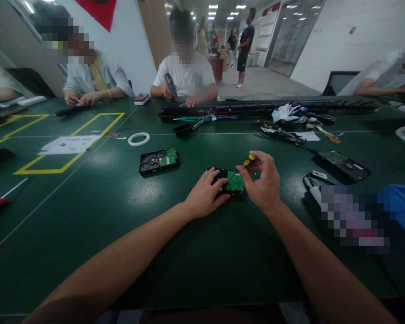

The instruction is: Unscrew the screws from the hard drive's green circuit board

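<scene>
table: broad dark green matt table (128,234), yellow tape rectangles marked on its left part; other people sit along the far edge, one holding a power driver.
far clutter: long black rack unit (256,106) across the far side, bundle of coloured wires (205,119) in front of it, white tape ring (138,138) lying flat nearer the middle.
spare drive: second black hard drive with green circuit board up (158,160), lying flat to the left of the hands, well apart from them, untouched.
right-side drive: another black drive with a green board (340,163) lies near the right edge, cable attached.
work piece: small black hard drive with green circuit board facing up (230,183), flat on the table straight ahead, between both hands.
left hand: left hand (204,194) spread over the drive's left end, fingers pressing it down; a flat hold, not a closed fist.
right hand: right hand (263,182) pinched narrow around a yellow-and-black handled screwdriver (248,161), shaft angled down toward the board; tip hidden by the fingers.
judgement: the step looks like working a board screw. best done with the driver held upright over the screw, firm downward pressure, left hand stopping the drive from turning.
risk: a tilted tip may slip and score the board.
</scene>
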Available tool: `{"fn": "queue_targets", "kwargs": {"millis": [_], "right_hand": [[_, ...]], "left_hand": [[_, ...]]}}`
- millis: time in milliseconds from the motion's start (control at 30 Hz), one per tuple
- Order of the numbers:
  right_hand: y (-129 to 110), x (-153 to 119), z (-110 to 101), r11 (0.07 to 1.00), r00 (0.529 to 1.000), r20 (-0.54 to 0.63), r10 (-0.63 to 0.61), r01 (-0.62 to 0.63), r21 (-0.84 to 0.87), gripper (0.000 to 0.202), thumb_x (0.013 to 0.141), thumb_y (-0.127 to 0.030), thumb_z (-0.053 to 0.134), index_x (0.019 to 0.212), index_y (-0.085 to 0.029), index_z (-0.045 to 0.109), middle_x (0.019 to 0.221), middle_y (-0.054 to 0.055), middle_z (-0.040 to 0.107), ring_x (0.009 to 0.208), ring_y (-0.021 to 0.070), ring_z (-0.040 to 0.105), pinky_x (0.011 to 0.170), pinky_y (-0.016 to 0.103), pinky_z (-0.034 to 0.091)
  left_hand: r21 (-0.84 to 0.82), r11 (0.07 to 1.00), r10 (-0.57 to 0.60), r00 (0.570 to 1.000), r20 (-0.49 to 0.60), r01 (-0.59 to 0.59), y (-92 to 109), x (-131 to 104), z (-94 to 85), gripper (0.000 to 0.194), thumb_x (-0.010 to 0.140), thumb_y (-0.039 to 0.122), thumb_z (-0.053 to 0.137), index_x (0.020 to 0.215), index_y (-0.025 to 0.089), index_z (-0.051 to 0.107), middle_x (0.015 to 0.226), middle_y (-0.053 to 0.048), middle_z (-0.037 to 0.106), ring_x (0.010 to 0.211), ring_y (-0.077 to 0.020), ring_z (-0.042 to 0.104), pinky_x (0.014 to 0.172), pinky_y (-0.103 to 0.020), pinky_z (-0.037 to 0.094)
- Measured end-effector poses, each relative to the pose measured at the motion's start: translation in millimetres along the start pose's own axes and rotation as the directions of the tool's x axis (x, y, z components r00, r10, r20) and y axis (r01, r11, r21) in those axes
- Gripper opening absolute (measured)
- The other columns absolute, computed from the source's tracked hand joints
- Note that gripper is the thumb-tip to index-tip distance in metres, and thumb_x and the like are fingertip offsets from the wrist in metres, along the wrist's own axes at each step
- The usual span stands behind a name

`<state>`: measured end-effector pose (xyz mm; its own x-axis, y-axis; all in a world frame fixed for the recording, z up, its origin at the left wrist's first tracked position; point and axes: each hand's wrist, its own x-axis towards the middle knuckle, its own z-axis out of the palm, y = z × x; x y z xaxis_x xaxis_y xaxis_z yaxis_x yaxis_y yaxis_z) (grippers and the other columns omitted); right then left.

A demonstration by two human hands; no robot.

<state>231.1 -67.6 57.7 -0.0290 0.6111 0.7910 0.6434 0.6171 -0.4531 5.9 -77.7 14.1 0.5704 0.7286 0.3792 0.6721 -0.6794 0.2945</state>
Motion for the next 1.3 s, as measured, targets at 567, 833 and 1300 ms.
{"fn": "queue_targets", "kwargs": {"millis": [567,833,1300], "right_hand": [[-7.4,3.8,-4.6,0.996,0.993,0.105,-0.052,0.044,0.073,0.052,0.101,-0.020,0.056,0.150,-0.035,0.049,0.137,0.010,0.060,0.115,0.0271,0.067,0.093,0.052,0.064],[-7.9,6.2,-4.5,0.998,0.997,0.038,-0.064,0.064,0.016,0.047,0.099,-0.025,0.067,0.143,-0.034,0.056,0.123,0.008,0.062,0.106,0.0252,0.066,0.084,0.046,0.065],[-4.8,0.3,-2.9,0.996,0.994,0.111,-0.005,-0.005,0.094,0.054,0.103,-0.023,0.057,0.155,-0.033,0.046,0.142,0.009,0.066,0.112,0.0256,0.074,0.099,0.050,0.065]], "left_hand": [[-0.020,1.000,-0.018,1.000,-0.002,0.018,2.7,-0.5,-2.2,0.050,0.103,0.047,0.068,0.146,0.023,0.058,0.163,-0.018,0.047,0.161,-0.0406,0.034,0.129,-0.068,0.032],[-0.018,1.000,-0.016,1.000,0.003,0.016,1.1,-0.5,-1.3,0.051,0.103,0.046,0.069,0.147,0.023,0.057,0.163,-0.018,0.046,0.161,-0.0405,0.033,0.130,-0.067,0.032],[-0.005,1.000,-0.014,1.000,0.009,0.014,2.8,-0.1,-2.2,0.051,0.104,0.047,0.067,0.147,0.021,0.058,0.164,-0.019,0.045,0.162,-0.0403,0.032,0.130,-0.065,0.032]]}}
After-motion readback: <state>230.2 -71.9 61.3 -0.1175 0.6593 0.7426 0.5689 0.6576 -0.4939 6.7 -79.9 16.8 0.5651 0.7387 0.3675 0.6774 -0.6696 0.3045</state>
